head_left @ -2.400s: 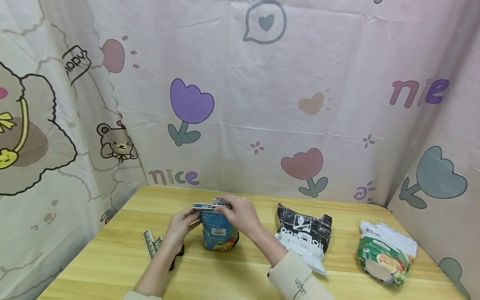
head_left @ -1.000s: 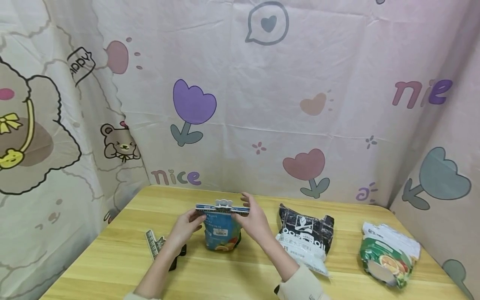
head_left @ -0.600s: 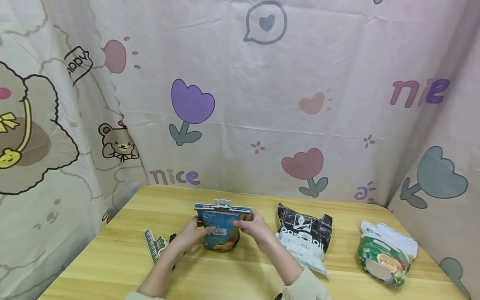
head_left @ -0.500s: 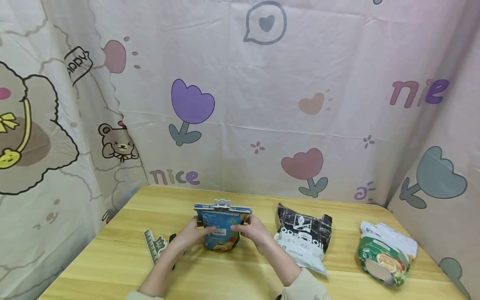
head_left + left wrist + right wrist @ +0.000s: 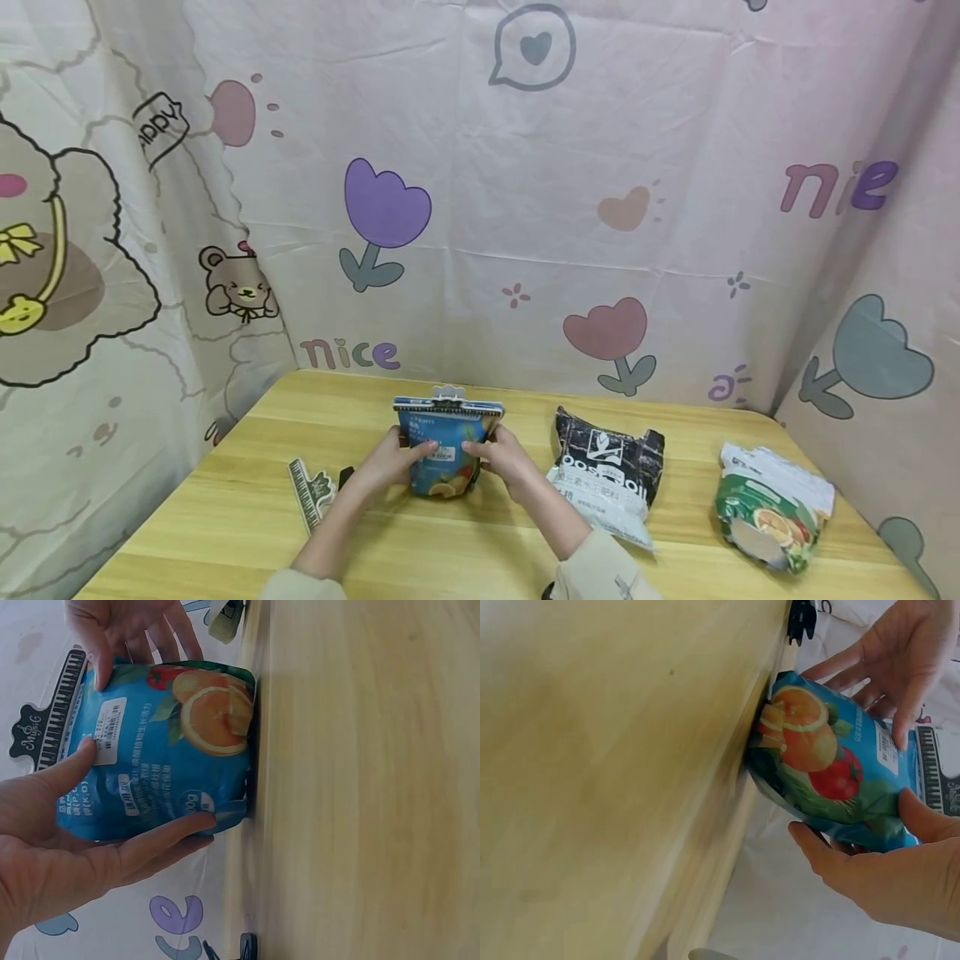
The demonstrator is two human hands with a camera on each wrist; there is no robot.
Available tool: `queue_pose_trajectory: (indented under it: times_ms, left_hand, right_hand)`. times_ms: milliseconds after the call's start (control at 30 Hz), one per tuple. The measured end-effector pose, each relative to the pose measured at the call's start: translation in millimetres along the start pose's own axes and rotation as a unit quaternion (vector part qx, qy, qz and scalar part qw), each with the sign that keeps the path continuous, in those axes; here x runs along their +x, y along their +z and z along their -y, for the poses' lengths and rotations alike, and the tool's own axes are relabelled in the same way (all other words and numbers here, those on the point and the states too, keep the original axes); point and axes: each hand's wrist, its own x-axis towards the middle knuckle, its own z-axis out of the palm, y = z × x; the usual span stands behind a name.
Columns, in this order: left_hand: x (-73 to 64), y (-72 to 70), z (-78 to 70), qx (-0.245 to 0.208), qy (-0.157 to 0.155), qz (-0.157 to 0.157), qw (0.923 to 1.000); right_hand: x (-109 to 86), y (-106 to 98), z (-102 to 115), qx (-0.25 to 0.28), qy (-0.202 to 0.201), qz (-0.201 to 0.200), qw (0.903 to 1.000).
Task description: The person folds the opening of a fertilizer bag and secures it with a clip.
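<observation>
A blue pouch (image 5: 441, 477) printed with oranges and a tomato stands on the table, its folded top gripped by a wide clip (image 5: 448, 405) with a piano-key pattern. My left hand (image 5: 390, 461) holds the pouch's left side, thumb over the front beside the white barcode label. On the opposite side my right hand (image 5: 512, 458) holds it likewise, thumb on the front. In the left wrist view, the left hand's fingers (image 5: 161, 844) run along the pouch's edge. From the right wrist, the right hand (image 5: 885, 874) shows with its thumb on the printed face.
Another piano-key clip (image 5: 309, 497) lies left on the wooden table (image 5: 442, 558), with a black object (image 5: 346, 476) partly behind the left wrist. To the right lie a black-and-white bag (image 5: 611, 475) and a green-and-white pouch (image 5: 776, 512). A patterned curtain (image 5: 480, 250) stands behind.
My right hand has let go of the clip at the pouch's top. Both hands have moved down to the pouch's sides, and its clipped top now sits slightly higher, showing more front.
</observation>
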Motion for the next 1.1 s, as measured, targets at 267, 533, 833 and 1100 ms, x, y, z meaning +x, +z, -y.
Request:
queue_pose_trajectory:
  times_ms: [267,533,833,1100]
  left_hand:
    - [8.6,4.4,2.1,0.029,-0.001,-0.025,0.9993]
    - [11.6,7.5,1.1,0.046,-0.005,-0.028,0.9985]
    - [13.4,7.9,2.9,0.05,-0.013,-0.028,0.9983]
    - [16.8,8.2,4.1,0.083,-0.016,-0.023,0.9962]
  right_hand:
    - [7.3,7,-1,0.063,0.022,-0.05,0.9965]
    - [7.4,6,-3,0.044,0.042,-0.032,0.9976]
    - [9.7,5,-7,0.063,0.06,-0.021,0.996]
    - [13.8,5,-11,0.064,0.068,-0.024,0.9953]
